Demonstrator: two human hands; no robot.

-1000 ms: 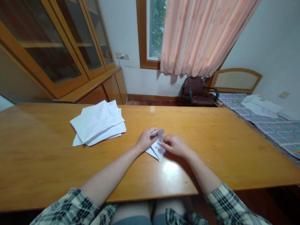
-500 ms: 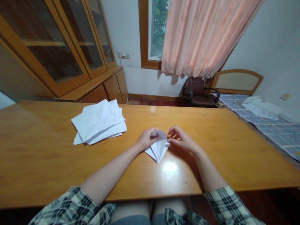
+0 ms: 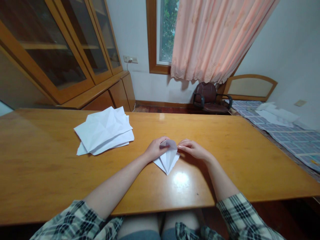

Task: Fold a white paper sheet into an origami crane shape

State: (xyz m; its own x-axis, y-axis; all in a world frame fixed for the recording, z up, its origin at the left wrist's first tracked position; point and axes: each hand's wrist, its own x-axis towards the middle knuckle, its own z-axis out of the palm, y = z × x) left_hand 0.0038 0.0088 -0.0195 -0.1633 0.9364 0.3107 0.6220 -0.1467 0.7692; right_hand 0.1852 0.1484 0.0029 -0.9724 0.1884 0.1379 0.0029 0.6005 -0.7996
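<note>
A folded sheet of white paper (image 3: 169, 157) rests on the wooden table, its pointed end toward me and its upper flap raised and curved. My left hand (image 3: 156, 148) grips the paper's left side, thumb inside the raised flap. At the right edge of the flap, my right hand (image 3: 192, 148) has thumb and fingertips pinched together on the paper. Part of the paper's upper left is hidden behind my left fingers. Left of my hands lies a loose stack of creased white paper sheets (image 3: 106, 128).
The wooden table (image 3: 237, 156) spans the view. Behind it stand a glass-door cabinet (image 3: 85, 63) on the left, a dark red armchair (image 3: 208, 96) and a pink curtain (image 3: 212, 40). On the right, a bed (image 3: 280, 130) with a checked cover holds white material.
My right fingers, curled and apart beside the paper, have come together and now pinch its right edge. My left hand keeps its hold. The view has shifted slightly.
</note>
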